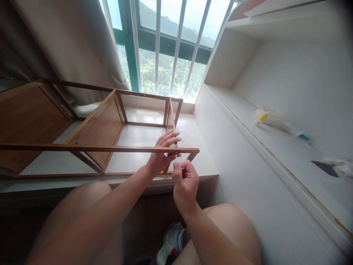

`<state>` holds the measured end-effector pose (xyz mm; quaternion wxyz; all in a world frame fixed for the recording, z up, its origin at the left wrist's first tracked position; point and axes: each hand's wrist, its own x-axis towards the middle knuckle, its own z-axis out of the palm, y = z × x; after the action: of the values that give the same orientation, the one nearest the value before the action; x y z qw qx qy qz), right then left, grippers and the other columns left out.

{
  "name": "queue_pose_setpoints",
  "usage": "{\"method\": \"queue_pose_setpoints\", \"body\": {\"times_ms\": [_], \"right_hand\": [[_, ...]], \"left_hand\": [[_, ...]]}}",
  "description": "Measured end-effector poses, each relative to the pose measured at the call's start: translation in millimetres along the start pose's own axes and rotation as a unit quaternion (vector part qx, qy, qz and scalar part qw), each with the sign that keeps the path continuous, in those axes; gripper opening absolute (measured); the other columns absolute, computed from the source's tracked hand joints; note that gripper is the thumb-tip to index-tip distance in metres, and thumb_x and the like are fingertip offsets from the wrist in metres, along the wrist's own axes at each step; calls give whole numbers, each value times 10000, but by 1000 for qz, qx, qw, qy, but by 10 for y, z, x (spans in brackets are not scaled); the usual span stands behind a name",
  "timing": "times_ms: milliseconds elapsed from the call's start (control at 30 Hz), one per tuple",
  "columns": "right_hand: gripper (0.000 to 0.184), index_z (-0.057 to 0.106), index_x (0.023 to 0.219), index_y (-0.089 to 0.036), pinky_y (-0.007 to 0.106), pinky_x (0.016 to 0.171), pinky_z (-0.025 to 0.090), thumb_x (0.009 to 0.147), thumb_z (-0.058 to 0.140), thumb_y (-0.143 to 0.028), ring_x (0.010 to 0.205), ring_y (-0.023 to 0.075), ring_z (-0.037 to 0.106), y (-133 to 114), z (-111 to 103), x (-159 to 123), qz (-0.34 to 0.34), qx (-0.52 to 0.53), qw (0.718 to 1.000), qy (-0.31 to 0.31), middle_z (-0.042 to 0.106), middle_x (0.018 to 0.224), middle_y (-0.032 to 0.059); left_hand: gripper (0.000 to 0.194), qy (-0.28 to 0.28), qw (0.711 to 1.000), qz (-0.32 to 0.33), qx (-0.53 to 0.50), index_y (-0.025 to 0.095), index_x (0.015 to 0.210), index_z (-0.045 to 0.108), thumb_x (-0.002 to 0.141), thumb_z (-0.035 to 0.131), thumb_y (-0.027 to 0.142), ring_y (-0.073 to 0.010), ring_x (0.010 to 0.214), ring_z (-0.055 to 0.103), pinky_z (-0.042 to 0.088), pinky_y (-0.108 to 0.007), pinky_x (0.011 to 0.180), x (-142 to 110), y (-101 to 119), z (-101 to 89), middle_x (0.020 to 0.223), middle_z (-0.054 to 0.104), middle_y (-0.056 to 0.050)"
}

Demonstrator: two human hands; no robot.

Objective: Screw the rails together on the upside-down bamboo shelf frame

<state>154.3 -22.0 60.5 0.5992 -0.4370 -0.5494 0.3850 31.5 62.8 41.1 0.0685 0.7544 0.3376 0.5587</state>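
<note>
A brown wooden shelf rack (127, 148) lies on its side on a pale ledge, with its slim rails and several panels showing. My left hand (162, 151) reaches around the front rail near its right end, fingers over the far side by the end panel (171, 110) and thumb below. Just beneath that rail, my right hand (186, 182) is closed on a thin silver hex key (177, 157). The key's long part points up to the rail's underside, close to my left thumb. Whether its tip sits in a screw head cannot be made out.
Beyond the rack are a barred window (171, 48) and a grey curtain (82, 44). A white partition (248, 158) rises at the right, with a shelf holding a blurred packet (266, 116) and a dark flat piece (325, 168). My knees are below the ledge (204, 167).
</note>
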Motion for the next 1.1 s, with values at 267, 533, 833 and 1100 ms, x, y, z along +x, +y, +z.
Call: {"method": "queue_pose_setpoints", "body": {"times_ms": [267,533,833,1100], "right_hand": [[298,431,669,-206,238,534,331,922,535,-326,531,98,362,-53,-78,81,-52,-65,996,-29,381,577,-57],[262,427,679,-207,227,544,335,916,522,-268,534,95,357,-82,-124,122,-94,-129,985,-69,392,587,-56],[266,365,683,-215,241,528,262,925,475,-235,513,99,295,-240,-263,259,-162,-301,927,-155,349,578,-58],[309,335,670,-202,245,566,249,949,467,-217,557,103,334,-447,-376,320,-203,-367,883,-211,393,600,-44]], "left_hand": [[427,-10,1000,-7,0,251,1265,529,860,650,307,-275,1385,394,356,-541,1139,-14,-10,-7,1401,529,-83],[411,10,1000,1,1,253,1244,542,854,659,309,-269,1361,427,377,-539,1126,2,4,21,1378,547,-81],[382,9,1000,0,-3,246,1239,549,877,627,338,-265,1363,423,375,-527,1130,-4,5,17,1376,546,-85],[399,9,1000,6,-4,247,1249,541,870,638,324,-271,1367,420,370,-524,1134,-14,-15,15,1385,539,-88]]}}
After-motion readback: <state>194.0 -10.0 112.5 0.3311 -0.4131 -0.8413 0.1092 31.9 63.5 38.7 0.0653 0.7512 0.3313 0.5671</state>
